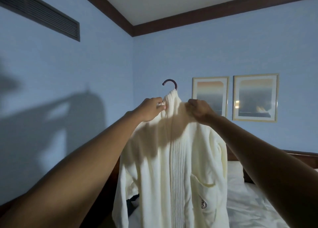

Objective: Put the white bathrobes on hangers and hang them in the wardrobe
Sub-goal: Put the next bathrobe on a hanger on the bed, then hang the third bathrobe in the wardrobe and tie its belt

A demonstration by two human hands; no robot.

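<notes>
Behind the raised bathrobe (173,152), two framed pictures (235,97) hang above a bed (249,193). Left hand (149,110) and right hand (199,110) each pinch its collar (only the hanger (170,84) hook shows).

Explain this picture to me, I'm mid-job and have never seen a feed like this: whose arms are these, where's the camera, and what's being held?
There is no machine here. The camera sits on a person's head, so the two bare arms reaching forward are that person's own. The left hand and the right hand each pinch the collar of a white bathrobe, held up in the air. A dark hanger hook sticks out above the collar, so the robe seems to be on its hanger already. Behind it lies a bed with white sheets. Two framed pictures hang on the blue wall, and a vent sits high on the left. No wardrobe shows in this view.
</notes>
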